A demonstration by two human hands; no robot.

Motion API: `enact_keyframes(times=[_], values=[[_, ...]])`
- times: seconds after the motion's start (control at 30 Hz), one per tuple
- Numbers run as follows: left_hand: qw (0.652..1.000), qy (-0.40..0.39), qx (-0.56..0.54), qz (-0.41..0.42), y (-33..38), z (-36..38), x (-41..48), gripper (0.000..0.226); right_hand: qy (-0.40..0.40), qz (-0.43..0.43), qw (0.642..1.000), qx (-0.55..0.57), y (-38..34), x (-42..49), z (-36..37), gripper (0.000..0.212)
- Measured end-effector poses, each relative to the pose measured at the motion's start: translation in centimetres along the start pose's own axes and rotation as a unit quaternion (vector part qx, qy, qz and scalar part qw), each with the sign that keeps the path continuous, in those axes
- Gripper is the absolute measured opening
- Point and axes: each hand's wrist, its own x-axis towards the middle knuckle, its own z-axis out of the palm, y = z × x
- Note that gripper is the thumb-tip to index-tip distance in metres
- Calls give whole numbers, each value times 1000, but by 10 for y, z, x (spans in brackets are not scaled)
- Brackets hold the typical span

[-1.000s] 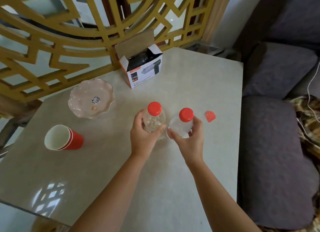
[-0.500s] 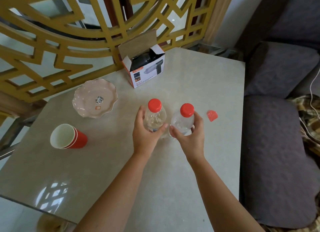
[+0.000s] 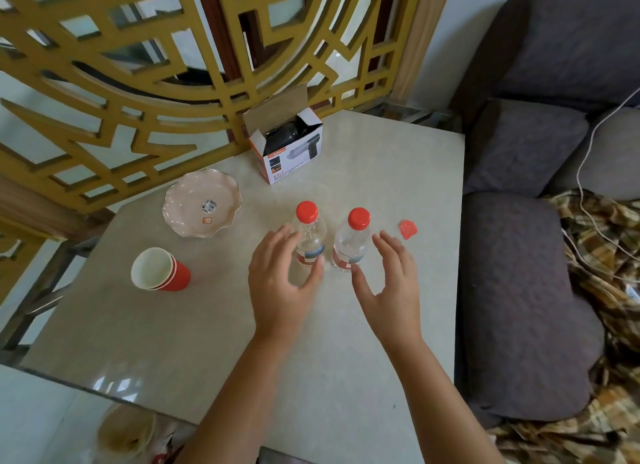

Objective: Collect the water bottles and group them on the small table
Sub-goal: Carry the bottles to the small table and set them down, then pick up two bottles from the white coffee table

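Two clear water bottles with red caps stand upright side by side near the middle of the small beige table (image 3: 398, 172): the left bottle (image 3: 311, 236) and the right bottle (image 3: 351, 243). My left hand (image 3: 280, 280) hovers just in front of the left bottle with fingers spread and relaxed, partly covering its lower part. My right hand (image 3: 389, 283) is held open to the right of and in front of the right bottle, apart from it. Neither hand holds anything.
A stack of red paper cups (image 3: 160, 271) lies on its side at the left. A scalloped pink dish (image 3: 202, 204) sits behind it. An open cardboard box (image 3: 287, 148) stands at the back. A small red scrap (image 3: 407, 228) lies right of the bottles. Grey sofa cushions (image 3: 519, 290) border the table's right edge.
Both hands have let go of the bottles and drawn back toward me with fingers opened. The two bottles now stand free on the table.
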Motion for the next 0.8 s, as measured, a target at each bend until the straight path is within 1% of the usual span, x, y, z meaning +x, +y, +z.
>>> enact_keyframes(times=[0.1, 0.2, 0.27, 0.4, 0.5, 0.6, 0.67, 0.8], values=[[997, -24, 32, 59, 21, -19, -3, 39, 20, -58, 996, -58, -17, -4, -23, 43], [991, -53, 66, 107, 43, -38, -8, 37, 34, -76, 989, -122, -33, -12, -47, 39], [985, -65, 91, 129, 59, -51, -12, 36, 33, -71, 983, -165, -43, -19, -62, 40], [976, -94, 96, 170, 88, -74, -20, 36, 32, -51, 974, -219, -60, -38, -91, 42], [966, -122, 106, 201, 110, -89, -23, 37, 52, -33, 970, -237, -73, -53, -112, 41], [957, -140, 106, 229, 130, -102, -28, 42, 58, -13, 966, -251, -84, -71, -132, 47], [951, -154, 110, 245, 140, -110, -31, 43, 66, -2, 964, -259, -90, -81, -144, 48], [945, -175, 105, 255, 156, -118, -42, 43, 94, 5, 959, -268, -99, -103, -169, 45]])
